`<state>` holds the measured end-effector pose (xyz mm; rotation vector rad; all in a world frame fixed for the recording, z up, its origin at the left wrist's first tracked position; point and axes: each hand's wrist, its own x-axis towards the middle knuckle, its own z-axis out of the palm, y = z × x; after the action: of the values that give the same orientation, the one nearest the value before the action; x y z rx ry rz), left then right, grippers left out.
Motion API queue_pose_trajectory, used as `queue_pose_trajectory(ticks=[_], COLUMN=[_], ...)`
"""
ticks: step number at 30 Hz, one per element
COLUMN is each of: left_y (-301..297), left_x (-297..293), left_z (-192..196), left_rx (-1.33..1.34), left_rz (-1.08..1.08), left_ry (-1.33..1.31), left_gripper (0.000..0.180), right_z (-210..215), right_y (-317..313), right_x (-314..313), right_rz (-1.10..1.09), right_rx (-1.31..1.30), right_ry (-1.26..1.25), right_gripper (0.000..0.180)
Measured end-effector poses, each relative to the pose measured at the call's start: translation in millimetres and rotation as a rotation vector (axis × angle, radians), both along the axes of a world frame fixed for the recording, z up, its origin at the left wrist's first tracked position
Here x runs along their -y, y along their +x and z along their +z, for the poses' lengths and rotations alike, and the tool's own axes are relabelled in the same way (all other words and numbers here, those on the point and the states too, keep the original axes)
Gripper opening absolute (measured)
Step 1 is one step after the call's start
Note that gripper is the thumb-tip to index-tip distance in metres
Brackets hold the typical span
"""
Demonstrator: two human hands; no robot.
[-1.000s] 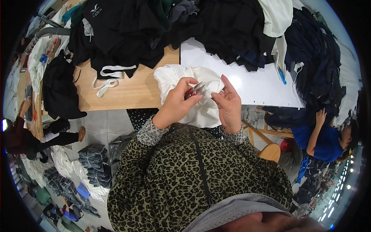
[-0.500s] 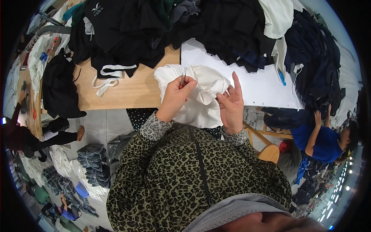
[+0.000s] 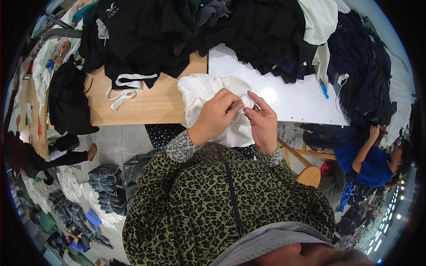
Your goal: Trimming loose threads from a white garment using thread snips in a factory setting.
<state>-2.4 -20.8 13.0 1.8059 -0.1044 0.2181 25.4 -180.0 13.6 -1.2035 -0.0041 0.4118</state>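
Observation:
A white cloth garment lies bunched in front of me, partly on the table and partly over its near edge. My right hand pinches a fold of it between thumb and index finger. My left hand is closed, its fingertips against the same fold, close to the right fingertips. The small metal thread snips seen in the left hand half a second ago are now hidden behind its fingers.
Black garments are heaped along the far side, with navy ones at right. White tape lies on the wooden table. Blue-handled scissors rest on the white board. A person in blue works at right.
My left hand has moved right and turned inward to meet the right hand at the fold. The right index finger, raised before, has bent down toward the cloth. The snips have gone out of sight.

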Motion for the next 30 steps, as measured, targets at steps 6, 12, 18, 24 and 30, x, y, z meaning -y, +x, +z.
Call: queue_pose_trajectory(ticks=[6, 12, 18, 24, 30], left_y=[-2.5, -6.4, -6.2, -4.3, -3.2], left_x=[-16.2, -29.2, -26.6, -23.4, -20.3], left_z=[8.1, 23.5, 23.0, 18.7, 16.9], left_rx=[-0.272, -0.171, -0.224, -0.219, -0.155], left_rz=[-0.002, -0.215, -0.212, -0.218, -0.203], left_ry=[-0.152, 0.176, 0.192, 0.173, 0.128], left_gripper=[0.032, 0.045, 0.035, 0.033, 0.031], right_z=[13.0, 10.6, 11.9, 11.9, 11.6], right_y=[11.9, 22.6, 19.8, 16.9, 15.8], right_x=[2.2, 8.2, 5.2, 2.1, 1.7], right_rz=[-0.007, 0.097, 0.094, 0.062, 0.061], right_rx=[-0.279, -0.334, -0.239, -0.117, -0.081], right_ry=[0.131, 0.162, 0.062, -0.026, -0.08], right_gripper=[0.04, 0.039, 0.041, 0.046, 0.048])
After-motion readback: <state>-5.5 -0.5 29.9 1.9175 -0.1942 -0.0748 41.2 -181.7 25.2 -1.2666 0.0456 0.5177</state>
